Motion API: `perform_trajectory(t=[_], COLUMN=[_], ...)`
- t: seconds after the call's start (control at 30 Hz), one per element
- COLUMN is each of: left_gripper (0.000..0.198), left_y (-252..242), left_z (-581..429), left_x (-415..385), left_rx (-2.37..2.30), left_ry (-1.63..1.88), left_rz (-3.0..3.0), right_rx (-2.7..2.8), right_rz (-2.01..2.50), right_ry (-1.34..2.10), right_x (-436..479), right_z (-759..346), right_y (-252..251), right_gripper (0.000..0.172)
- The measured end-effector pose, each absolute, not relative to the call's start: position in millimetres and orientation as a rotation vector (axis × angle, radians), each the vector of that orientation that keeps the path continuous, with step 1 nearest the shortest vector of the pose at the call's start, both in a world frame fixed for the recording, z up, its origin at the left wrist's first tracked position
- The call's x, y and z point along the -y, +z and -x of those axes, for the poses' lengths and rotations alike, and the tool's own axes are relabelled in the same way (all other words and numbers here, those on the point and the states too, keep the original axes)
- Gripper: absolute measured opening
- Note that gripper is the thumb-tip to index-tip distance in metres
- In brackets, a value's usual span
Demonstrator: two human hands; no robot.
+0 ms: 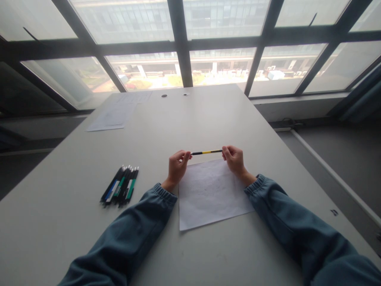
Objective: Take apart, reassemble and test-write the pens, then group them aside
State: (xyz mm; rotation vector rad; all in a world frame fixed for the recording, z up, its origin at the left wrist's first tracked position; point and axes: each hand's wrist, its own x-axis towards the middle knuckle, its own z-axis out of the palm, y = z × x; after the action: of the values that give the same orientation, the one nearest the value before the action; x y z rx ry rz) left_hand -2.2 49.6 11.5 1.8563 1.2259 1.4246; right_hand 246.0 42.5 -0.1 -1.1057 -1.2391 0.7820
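Note:
A thin black-and-yellow pen (206, 152) is held level between both hands, just above the far edge of a white sheet of paper (210, 194). My left hand (177, 165) pinches the pen's left end with curled fingers. The pen's right end sits in the closed fingers of my right hand (233, 159). Both forearms, in blue-grey sleeves, rest on the grey table (208, 115) on either side of the sheet.
Several black pens with blue, green and white parts (120, 186) lie in a row to the left of my left arm. More papers (114, 116) lie at the far left of the table. Large windows stand behind the table's far edge.

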Motion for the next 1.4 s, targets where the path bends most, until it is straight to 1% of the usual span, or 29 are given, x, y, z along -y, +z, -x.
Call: perform_trajectory(t=[0.23, 0.53, 0.83, 1.1, 1.4], left_gripper=[0.045, 0.045, 0.047, 0.05, 0.046], left_y=[11.8, 12.9, 14.3, 13.6, 12.7], left_z=[2.0, 1.1, 0.8, 0.7, 1.2], left_x=[-49.6, -48.8, -48.4, -48.5, -48.6], left_rx=[-1.225, -1.213, -1.211, -1.213, -1.163], left_ry=[1.416, 1.411, 1.401, 1.39, 1.372], left_rz=[-1.847, -1.852, -1.854, -1.855, -1.835], right_rx=[1.23, 1.225, 1.226, 1.218, 1.225], right_rz=[1.125, 1.109, 1.129, 1.105, 1.125], right_ry=[0.784, 0.771, 0.757, 0.742, 0.717], right_x=[-41.8, -43.7, -41.3, -40.4, -41.9], right_z=[-245.9, -246.6, -245.7, -244.9, -246.4], right_y=[2.2, -2.9, 2.3, 4.0, 1.0], right_gripper=[0.051, 0.05, 0.054, 0.053, 0.054])
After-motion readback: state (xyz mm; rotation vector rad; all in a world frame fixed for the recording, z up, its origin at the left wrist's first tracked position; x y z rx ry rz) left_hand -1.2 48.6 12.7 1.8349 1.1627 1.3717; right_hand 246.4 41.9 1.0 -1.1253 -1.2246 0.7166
